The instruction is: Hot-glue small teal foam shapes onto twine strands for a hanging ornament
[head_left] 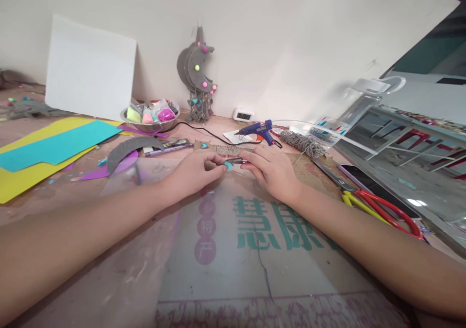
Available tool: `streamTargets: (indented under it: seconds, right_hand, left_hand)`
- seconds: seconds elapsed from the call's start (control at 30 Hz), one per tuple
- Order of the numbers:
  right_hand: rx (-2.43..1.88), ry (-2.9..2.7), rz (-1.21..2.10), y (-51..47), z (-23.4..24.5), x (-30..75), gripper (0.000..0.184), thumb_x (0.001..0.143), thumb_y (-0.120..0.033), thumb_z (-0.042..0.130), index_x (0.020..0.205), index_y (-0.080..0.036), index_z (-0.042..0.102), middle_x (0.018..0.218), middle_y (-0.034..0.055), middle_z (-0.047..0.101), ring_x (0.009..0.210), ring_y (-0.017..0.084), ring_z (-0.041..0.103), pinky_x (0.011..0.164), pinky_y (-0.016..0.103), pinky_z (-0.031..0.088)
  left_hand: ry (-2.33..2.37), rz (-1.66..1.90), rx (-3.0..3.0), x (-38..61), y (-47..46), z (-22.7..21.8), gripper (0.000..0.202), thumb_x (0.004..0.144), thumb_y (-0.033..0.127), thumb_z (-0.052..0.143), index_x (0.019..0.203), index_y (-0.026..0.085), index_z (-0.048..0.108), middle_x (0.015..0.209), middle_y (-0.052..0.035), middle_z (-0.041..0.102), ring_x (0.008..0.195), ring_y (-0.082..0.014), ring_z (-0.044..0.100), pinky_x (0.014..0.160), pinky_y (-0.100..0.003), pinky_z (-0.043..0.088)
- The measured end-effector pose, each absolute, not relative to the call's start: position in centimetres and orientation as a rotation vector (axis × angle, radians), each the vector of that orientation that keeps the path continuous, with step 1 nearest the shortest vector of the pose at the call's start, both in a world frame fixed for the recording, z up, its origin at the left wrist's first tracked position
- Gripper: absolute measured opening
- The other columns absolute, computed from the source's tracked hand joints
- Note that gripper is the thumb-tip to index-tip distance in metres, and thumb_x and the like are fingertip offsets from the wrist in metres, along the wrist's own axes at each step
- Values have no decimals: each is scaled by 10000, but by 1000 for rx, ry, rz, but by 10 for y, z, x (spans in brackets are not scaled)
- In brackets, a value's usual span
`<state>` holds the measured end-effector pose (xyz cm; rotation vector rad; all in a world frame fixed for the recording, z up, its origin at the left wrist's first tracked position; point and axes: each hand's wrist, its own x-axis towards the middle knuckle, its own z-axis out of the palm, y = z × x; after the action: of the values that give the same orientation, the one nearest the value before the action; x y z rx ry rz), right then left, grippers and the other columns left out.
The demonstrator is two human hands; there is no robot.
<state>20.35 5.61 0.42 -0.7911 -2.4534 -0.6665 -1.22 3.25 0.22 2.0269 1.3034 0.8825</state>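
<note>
My left hand (194,170) is pinched closed on a small teal piece (228,165) at the middle of the table. My right hand (271,170) is closed round a thin dark tool (236,161) whose tip meets that teal piece. Both hands rest on a clear plastic sheet (225,250) over printed cardboard with green characters. A blue glue gun (260,131) lies just beyond my right hand, and a bundle of grey cord (304,143) lies to its right.
Teal and yellow paper sheets (51,153) lie at the left, beside a grey crescent cut-out (127,150). A metal bowl (151,119) of coloured clay stands at the back. Red and yellow scissors (378,206) and a phone (378,187) lie at the right. A grey moon decoration (198,75) leans on the wall.
</note>
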Motion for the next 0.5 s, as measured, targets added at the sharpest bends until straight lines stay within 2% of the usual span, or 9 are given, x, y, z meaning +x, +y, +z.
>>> streamTargets:
  seconds: [0.2, 0.4, 0.5]
  right_hand:
    - [-773, -2429, -604, 58, 2, 206, 259, 900, -317, 470, 1056, -156, 599, 823, 61, 611, 796, 190, 520, 703, 314, 369]
    - [-940, -2296, -419, 62, -3, 208, 297, 907, -330, 449, 1117, -164, 576, 845, 79, 617, 823, 208, 548, 736, 329, 415]
    - [-1009, -2259, -351, 67, -4, 209, 294, 915, -343, 424, 1090, -177, 594, 877, 87, 638, 844, 220, 567, 737, 342, 428]
  left_hand:
    - [1302, 877, 2015, -13, 32, 4, 244, 776, 375, 498, 813, 184, 645, 826, -15, 674, 738, -165, 608, 582, -233, 447]
    - [1304, 869, 1978, -13, 30, 6, 256, 782, 387, 494, 826, 188, 648, 777, -6, 663, 635, -139, 578, 536, -225, 424]
    - [1309, 860, 1969, -13, 29, 6, 257, 788, 395, 492, 813, 184, 636, 767, -5, 655, 623, -133, 566, 520, -216, 406]
